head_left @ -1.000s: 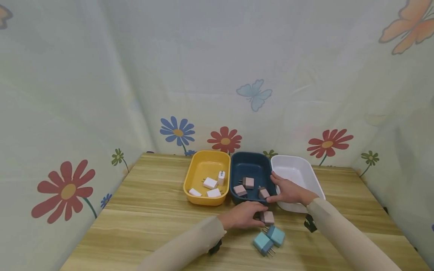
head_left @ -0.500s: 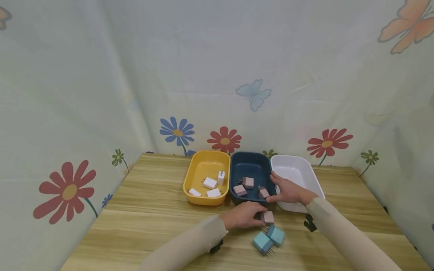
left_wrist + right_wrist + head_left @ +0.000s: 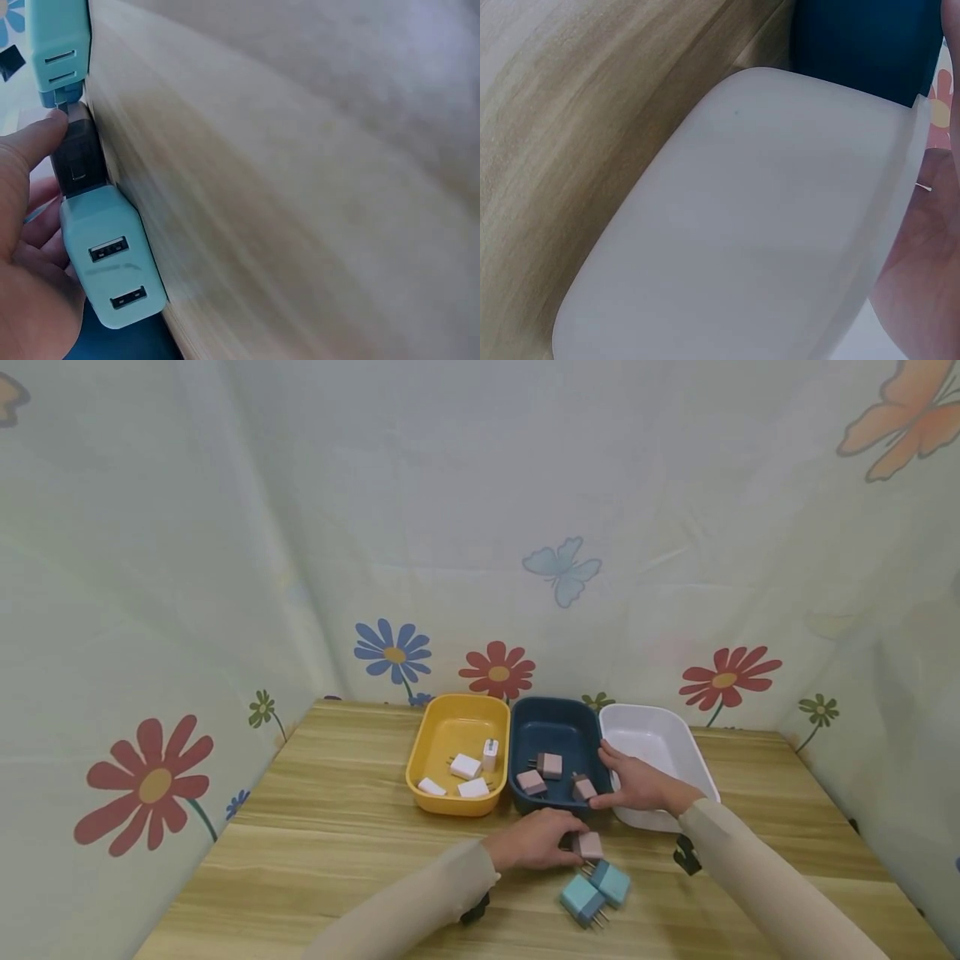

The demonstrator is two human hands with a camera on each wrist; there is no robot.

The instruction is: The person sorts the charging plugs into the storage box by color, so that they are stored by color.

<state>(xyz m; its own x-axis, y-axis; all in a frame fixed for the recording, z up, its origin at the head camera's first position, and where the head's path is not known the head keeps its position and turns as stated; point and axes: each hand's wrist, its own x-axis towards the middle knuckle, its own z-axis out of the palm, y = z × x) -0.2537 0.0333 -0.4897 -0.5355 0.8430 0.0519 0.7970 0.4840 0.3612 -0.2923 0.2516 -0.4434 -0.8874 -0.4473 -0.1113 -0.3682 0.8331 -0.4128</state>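
In the head view my left hand (image 3: 534,840) pinches a pink plug charger (image 3: 588,846) on the table, thumb on the near side and fingers on the far side. The left wrist view shows the thumb against the charger's dark end (image 3: 79,157). Right beside it lie two teal plug chargers (image 3: 581,900), one with two USB ports facing the left wrist camera. My right hand (image 3: 641,783) rests with spread fingers over the near right corner of the dark blue tray (image 3: 555,708), above the white tray (image 3: 693,768). Several pink chargers (image 3: 550,766) lie in the blue tray.
A yellow tray (image 3: 438,727) on the left touches the blue one and holds several white chargers (image 3: 466,767). All three trays stand side by side at the back of the wood-grain table (image 3: 337,793). A printed curtain (image 3: 450,527) hangs behind.
The pink charger under my left hand has shifted very slightly left and nearer, with the hand's fingers. My right hand and the trays look the same.
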